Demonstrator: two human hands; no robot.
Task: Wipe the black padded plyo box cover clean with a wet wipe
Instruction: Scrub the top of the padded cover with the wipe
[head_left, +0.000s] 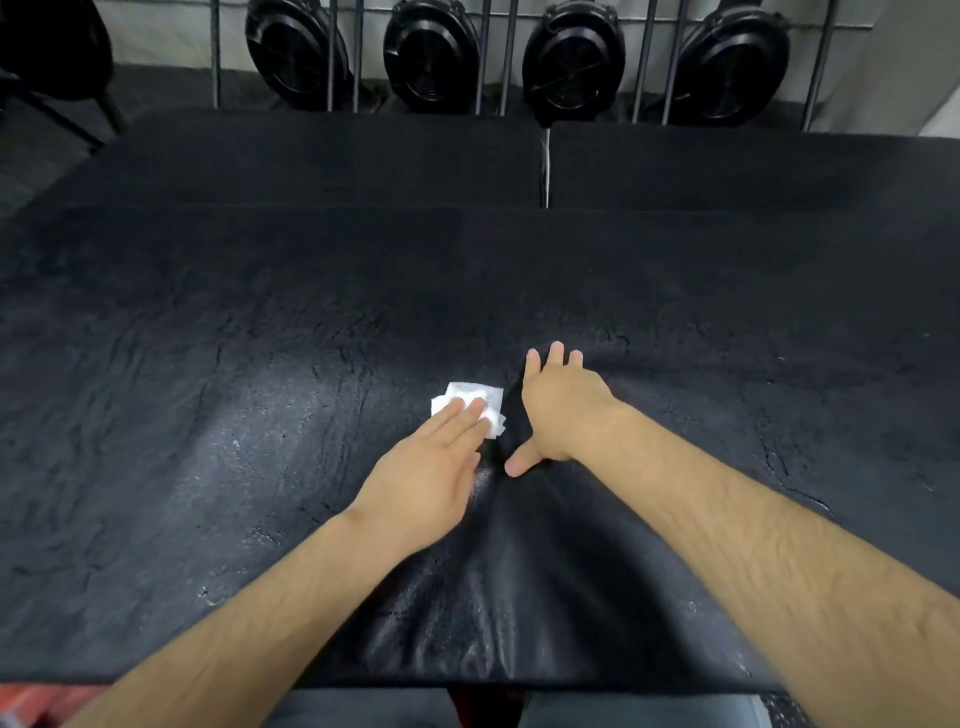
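The black padded plyo box cover (208, 415) lies flat under both hands. The left hand (423, 470) presses a small white wet wipe (474, 391) onto it with straight fingers (457, 415). The right hand (563, 410) rests flat, fingers spread.

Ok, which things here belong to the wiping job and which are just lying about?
Part of the job: wet wipe; black padded cover; left hand, fingers straight, pressing the wipe; right hand, flat on the cover.
Just lying about: further black pads behind; round black fan-like units; metal bars.
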